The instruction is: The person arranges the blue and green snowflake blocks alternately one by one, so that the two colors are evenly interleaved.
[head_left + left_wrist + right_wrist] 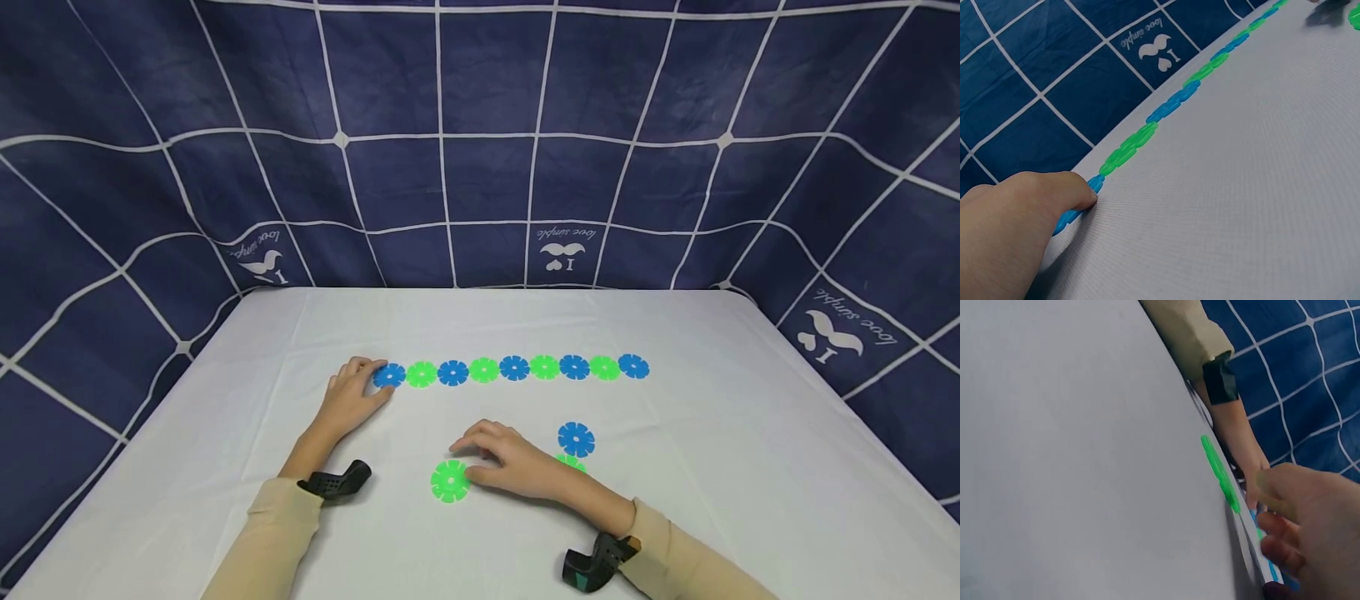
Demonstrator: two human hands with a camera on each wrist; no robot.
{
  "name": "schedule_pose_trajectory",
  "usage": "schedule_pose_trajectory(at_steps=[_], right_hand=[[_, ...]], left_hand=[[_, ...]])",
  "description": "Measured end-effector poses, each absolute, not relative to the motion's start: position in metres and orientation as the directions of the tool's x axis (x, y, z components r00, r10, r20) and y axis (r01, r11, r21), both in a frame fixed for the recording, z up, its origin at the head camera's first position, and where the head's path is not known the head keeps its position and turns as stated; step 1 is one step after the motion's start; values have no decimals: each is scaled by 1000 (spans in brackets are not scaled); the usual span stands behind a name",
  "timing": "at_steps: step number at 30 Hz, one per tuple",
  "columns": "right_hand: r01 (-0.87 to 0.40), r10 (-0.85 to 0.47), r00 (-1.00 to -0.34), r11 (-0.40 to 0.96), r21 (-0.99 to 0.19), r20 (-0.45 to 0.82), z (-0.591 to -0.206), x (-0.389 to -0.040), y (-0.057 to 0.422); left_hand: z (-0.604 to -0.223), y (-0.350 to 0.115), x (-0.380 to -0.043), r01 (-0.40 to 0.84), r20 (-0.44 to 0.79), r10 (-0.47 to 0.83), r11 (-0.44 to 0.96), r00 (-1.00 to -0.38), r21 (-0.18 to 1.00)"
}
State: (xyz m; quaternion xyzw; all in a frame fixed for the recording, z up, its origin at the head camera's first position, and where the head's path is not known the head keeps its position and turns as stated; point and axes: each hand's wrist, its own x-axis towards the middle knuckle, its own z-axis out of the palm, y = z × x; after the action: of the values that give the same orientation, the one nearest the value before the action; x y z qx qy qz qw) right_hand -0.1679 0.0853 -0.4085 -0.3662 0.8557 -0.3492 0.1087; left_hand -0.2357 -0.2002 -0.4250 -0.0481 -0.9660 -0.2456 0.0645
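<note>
A row of several blue and green plastic flower-shaped discs, alternating in colour, runs across the white table. My left hand (351,398) is at the row's left end. Its thumb and forefinger pinch the last blue disc (389,376) from opposite edges; in the left wrist view the thumb lies against that blue disc (1069,219). Nearer to me lies a loose green disc (450,481). Just right of it my right hand (513,461) hovers, fingers loosely bent and nothing in them, the thumb close by the rim. The right wrist view shows the green disc (1220,475) edge-on beside the thumb.
Beyond the right hand lie another blue disc (576,439) and a green disc (572,463), the latter partly hidden by the wrist. A white cloth (720,467) covers the table. Dark blue gridded curtains (487,183) hang behind and at both sides.
</note>
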Motion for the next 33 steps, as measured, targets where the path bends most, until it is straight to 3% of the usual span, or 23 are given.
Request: schedule_pose_trajectory(at_steps=[7, 13, 22, 28, 33], right_hand=[[-631, -755, -653, 506, -588, 52, -415, -164, 84], [-661, -760, -649, 538, -523, 39, -413, -161, 84], [-604, -749, -662, 515, -609, 23, -412, -163, 85], [-497, -725, -688, 500, -710, -28, -411, -165, 85], [-486, -748, -664, 445, -752, -13, -412, -166, 87]], left_hand=[[-425, -200, -236, 119, 143, 57, 876, -988, 468], [-425, -199, -236, 116, 147, 54, 879, -988, 462], [-423, -198, -236, 118, 146, 56, 879, -988, 462], [-422, -198, -236, 119, 147, 57, 879, -987, 461], [-423, -199, -235, 111, 143, 50, 881, -989, 460]])
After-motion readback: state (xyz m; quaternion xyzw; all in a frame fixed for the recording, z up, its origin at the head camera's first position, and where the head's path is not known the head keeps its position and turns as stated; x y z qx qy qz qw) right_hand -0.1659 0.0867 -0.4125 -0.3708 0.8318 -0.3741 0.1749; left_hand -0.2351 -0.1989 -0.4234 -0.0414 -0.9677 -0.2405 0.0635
